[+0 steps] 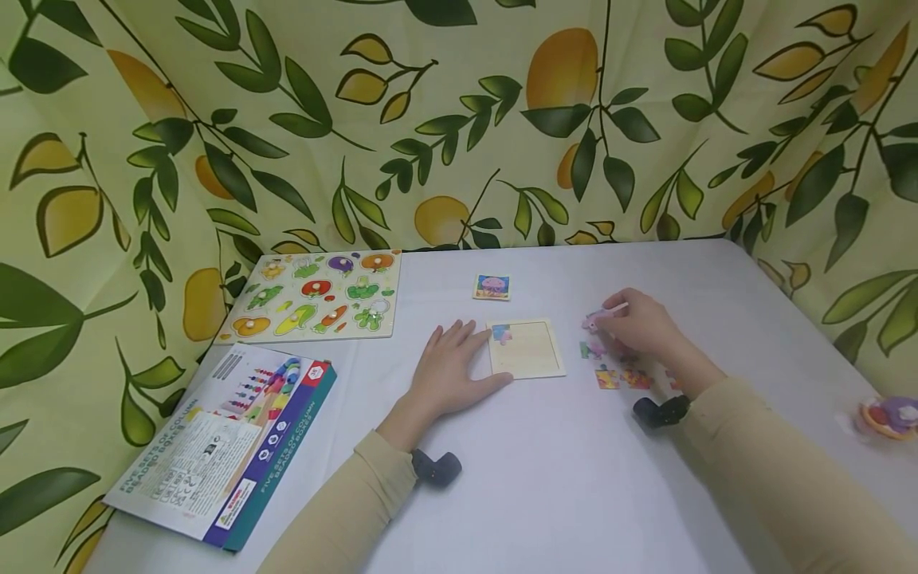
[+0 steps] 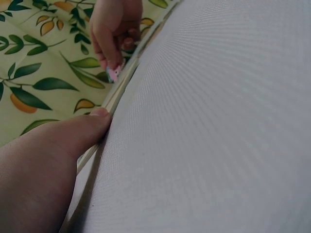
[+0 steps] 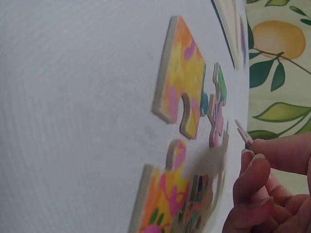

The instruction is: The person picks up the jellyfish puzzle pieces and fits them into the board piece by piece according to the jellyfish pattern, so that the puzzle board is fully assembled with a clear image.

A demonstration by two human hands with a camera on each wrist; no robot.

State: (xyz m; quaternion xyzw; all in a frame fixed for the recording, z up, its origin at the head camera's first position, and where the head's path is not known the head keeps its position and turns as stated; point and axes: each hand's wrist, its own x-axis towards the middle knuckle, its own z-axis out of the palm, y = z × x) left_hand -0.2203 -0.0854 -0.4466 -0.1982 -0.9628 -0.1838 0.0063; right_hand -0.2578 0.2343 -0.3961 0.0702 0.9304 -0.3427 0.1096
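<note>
My right hand [image 1: 641, 325] pinches a pink jigsaw puzzle piece [image 1: 592, 320] between thumb and fingers; it is raised off the table in the right wrist view, seen edge-on. Below that hand lie several loose puzzle pieces [image 1: 606, 379], yellow-orange, pink and green. My left hand [image 1: 448, 373] rests flat with its fingers spread beside a square wooden puzzle tray [image 1: 531, 355]. Its thumb and index finger touch the tray's edge. One blue and pink piece [image 1: 501, 333] sits in the tray's upper left corner.
A small jellyfish picture card [image 1: 492, 287] lies behind the tray. At the back left is a vegetable peg board [image 1: 311, 295], with a beaded-box carton [image 1: 222, 442] in front of it. A purple and orange toy [image 1: 889, 416] stands at the right. Patterned cloth [image 1: 459, 119] surrounds the table.
</note>
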